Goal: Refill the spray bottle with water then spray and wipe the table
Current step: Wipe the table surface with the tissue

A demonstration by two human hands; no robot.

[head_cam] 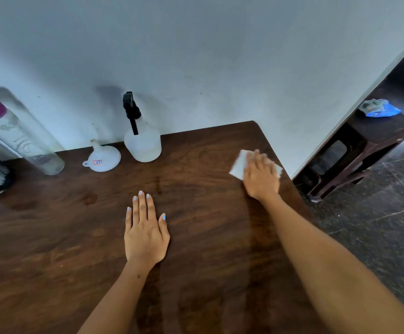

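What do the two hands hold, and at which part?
Neither grips anything. The right hand presses flat on the middle of the white cloth; the left hand rests flat on the table.

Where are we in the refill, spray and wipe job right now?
Refill and spraying look done: the spray bottle stands capped by the wall beside the funnel, and wet streaks show on the table. Wiping is in hand: the right hand presses a white cloth near the far right corner while the left hand rests flat. The table's left part, with damp spots, looks left.
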